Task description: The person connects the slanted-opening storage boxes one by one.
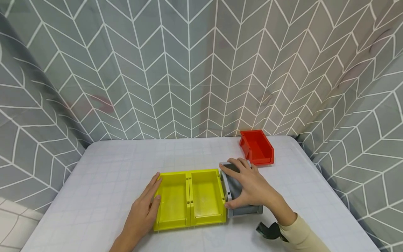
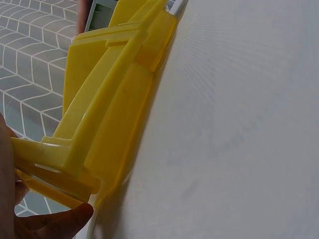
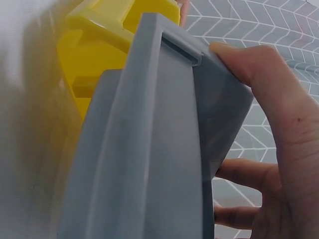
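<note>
Holding the grey bin (image 1: 233,185): the right hand (image 1: 248,182) is spanning it from above, its fingers standing wide apart and curving in on the rim and walls, the thumb reaching the left wall near the front.
Grey bin's place: it is sitting over the desk (image 1: 126,161) at the right end of the yellow bins (image 1: 189,199), just beside the nearer one and slightly askew; whether it is resting flat, I cannot tell.
Left hand: this hand (image 1: 140,210) is lying along the left outer side of the yellow pair, fingers nearly straight and pressing or resting, not wrapping round; how hard, I cannot tell.
Yellow bins: two are standing side by side, open tops facing up.
Red bin (image 1: 259,150): it is standing farther back on the right, apart from the yellow pair.
Grey plastic: it is looking stiff, smooth and thin-walled, so probably light and hardly fragile, though perhaps a little slippery under dry fingertips.
Best hold: opposite walls close to the rim are probably offering the firmest grip; the thumb is sitting by the yellow-grey seam, where pinching seems the likeliest risk.
</note>
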`<state>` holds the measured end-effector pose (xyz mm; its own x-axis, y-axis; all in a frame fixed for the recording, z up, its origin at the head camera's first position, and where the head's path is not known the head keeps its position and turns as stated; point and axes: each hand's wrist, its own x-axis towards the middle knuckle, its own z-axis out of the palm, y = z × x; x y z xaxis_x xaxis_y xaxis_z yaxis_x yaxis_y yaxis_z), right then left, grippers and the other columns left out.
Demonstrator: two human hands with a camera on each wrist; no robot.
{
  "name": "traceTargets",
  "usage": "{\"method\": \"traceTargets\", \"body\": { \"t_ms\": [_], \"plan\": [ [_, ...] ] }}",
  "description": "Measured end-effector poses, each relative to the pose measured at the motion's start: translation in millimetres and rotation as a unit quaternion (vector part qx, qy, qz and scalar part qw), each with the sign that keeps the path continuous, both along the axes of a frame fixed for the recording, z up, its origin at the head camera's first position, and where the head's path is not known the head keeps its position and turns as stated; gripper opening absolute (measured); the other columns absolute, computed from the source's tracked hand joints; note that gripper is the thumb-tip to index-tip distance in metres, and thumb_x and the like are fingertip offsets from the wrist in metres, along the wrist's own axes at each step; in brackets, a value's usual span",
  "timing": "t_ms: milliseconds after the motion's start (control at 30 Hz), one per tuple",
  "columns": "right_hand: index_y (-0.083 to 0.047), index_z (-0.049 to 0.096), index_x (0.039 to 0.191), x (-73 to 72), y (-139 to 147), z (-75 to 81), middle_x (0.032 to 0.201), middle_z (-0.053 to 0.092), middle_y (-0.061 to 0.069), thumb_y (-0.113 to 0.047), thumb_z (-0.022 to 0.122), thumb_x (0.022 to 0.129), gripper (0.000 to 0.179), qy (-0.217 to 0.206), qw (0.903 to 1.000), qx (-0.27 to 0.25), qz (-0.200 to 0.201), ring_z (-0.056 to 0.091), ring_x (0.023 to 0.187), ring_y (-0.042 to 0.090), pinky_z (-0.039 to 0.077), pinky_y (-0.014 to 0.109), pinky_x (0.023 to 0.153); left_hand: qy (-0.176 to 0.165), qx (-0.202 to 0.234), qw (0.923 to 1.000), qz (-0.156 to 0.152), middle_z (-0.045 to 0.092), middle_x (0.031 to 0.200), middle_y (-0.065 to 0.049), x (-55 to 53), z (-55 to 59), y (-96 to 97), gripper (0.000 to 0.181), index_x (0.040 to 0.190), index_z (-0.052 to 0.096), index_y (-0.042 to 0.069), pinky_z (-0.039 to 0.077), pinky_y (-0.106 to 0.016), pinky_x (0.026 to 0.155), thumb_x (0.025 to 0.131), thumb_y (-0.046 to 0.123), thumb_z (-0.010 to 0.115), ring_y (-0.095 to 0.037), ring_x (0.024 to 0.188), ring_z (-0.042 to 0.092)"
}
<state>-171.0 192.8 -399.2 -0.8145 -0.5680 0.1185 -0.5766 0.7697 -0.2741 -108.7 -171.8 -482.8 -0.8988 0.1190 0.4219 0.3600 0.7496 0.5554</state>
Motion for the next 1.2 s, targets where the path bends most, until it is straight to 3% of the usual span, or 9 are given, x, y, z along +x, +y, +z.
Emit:
{"method": "traceTargets", "body": {
  "t_ms": [400, 667, 967, 1200],
  "plan": [
    [-0.03, 0.047, 0.159, 0.6, -0.6, -2.7, 0.162, 0.037, 0.013, -0.071, 0.083, 0.065, 0.109, -0.007, 1.0, -0.001, -0.005, 0.031, 0.144, 0.046, 0.031, 0.083, 0.104, -0.001, 0.001, 1.0, -0.004, 0.027, 0.169, 0.007, -0.2, 1.7, 0.9, 0.055, 0.158, 0.044, 0.007, 0.016, -0.01, 0.115, 0.104, 0.005, 0.057, -0.023, 0.148, 0.039],
    [-0.027, 0.048, 0.158, 0.5, -2.7, -7.4, 0.16, 0.039, 0.016, -0.068, 0.085, 0.065, 0.108, -0.011, 0.9999, 0.003, 0.0, 0.033, 0.143, 0.047, 0.032, 0.083, 0.103, -0.017, -0.001, 0.9999, 0.002, 0.026, 0.169, 0.009, 1.6, 1.6, 0.6, 0.055, 0.159, 0.043, 0.01, 0.022, -0.018, 0.118, 0.106, 0.008, 0.056, -0.021, 0.148, 0.037],
    [-0.023, 0.048, 0.158, -0.6, -3.7, -13.3, 0.16, 0.038, 0.016, -0.069, 0.086, 0.065, 0.11, -0.028, 0.9995, 0.011, 0.003, 0.033, 0.142, 0.046, 0.033, 0.083, 0.103, -0.022, 0.005, 0.9998, -0.001, 0.024, 0.17, 0.011, 1.2, -0.3, -0.7, 0.057, 0.161, 0.04, 0.014, 0.017, -0.012, 0.116, 0.106, 0.008, 0.055, -0.02, 0.149, 0.036],
    [-0.024, 0.049, 0.158, -0.4, -4.3, -14.3, 0.16, 0.038, 0.015, -0.071, 0.085, 0.064, 0.111, -0.032, 0.9993, 0.019, -0.004, 0.033, 0.142, 0.047, 0.031, 0.084, 0.102, -0.016, 0.015, 0.9997, -0.006, 0.025, 0.169, 0.011, -0.1, -3.1, -1.1, 0.057, 0.161, 0.041, 0.01, 0.016, -0.01, 0.115, 0.106, 0.007, 0.055, -0.019, 0.149, 0.036]
  ]
}}
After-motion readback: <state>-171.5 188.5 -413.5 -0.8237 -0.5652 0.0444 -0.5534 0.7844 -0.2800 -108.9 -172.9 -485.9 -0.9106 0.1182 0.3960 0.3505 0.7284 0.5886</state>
